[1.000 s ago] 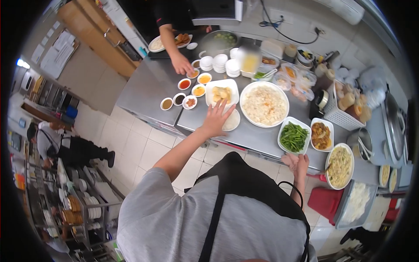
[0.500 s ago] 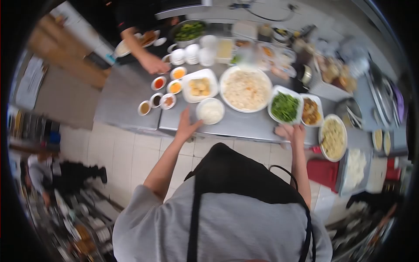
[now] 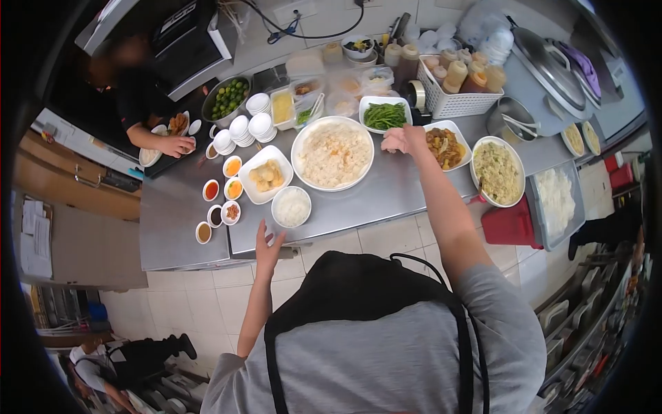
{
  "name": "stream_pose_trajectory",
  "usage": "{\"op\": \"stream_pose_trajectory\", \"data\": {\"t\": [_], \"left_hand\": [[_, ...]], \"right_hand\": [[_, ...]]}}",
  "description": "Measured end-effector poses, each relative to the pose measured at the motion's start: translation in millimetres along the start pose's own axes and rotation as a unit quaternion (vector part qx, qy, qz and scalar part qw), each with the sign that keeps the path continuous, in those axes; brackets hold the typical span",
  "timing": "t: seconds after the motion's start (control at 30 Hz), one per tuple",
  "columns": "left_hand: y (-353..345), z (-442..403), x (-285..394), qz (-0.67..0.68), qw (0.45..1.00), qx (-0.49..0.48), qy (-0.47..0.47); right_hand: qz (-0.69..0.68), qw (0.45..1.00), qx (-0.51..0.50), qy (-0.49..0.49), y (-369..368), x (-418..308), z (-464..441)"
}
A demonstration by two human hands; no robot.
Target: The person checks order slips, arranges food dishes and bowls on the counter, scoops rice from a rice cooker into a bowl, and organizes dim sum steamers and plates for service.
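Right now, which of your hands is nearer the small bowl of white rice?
Left. The left hand is open just short of the small bowl; the right hand is farther right, past the big bowl, holding a pink cloth.

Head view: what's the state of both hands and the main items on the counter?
Left hand, open, empty
Right hand, closed on pink cloth
Small rice bowl, full, uncovered
Large rice bowl, full, uncovered
Green vegetable dish, filled, uncovered
Green citrus, heaped, uncovered
Small white dishes, stacked
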State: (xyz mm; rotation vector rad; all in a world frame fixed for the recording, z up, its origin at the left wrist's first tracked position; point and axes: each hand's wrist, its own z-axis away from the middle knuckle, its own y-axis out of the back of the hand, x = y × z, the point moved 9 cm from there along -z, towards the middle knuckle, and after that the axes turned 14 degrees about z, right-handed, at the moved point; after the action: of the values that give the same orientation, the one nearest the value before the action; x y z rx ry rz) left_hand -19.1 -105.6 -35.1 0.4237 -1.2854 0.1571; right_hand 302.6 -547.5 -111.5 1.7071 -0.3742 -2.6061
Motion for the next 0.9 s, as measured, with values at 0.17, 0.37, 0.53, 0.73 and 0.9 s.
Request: {"op": "stream_pose_trajectory", "data": {"t": [0.17, 0.37, 0.53, 0.73, 0.9], "left_hand": [[-2, 2, 2, 0.004, 1.0, -0.001, 0.01], [-2, -6, 1, 0.0, 1.0, -0.001, -0.006], [-6, -6, -4, 0.021, 0.998, -0.005, 0.057], [-46, -13, -24, 0.412, 0.886, -0.04, 0.209], [-43, -22, -15, 0.381, 0.909, -0.05, 0.161]], "right_hand": [[0.102, 0.989, 0.103, -0.034, -2, 14, -37], [0.178, 0.97, 0.161, -0.03, 3, 16, -23], [-0.216, 0.976, -0.013, 0.016, -17, 16, 34], [-0.052, 0.992, -0.07, 0.091, -72, 12, 124], [0.043, 0.991, -0.085, 0.09, -82, 9, 130]]}}
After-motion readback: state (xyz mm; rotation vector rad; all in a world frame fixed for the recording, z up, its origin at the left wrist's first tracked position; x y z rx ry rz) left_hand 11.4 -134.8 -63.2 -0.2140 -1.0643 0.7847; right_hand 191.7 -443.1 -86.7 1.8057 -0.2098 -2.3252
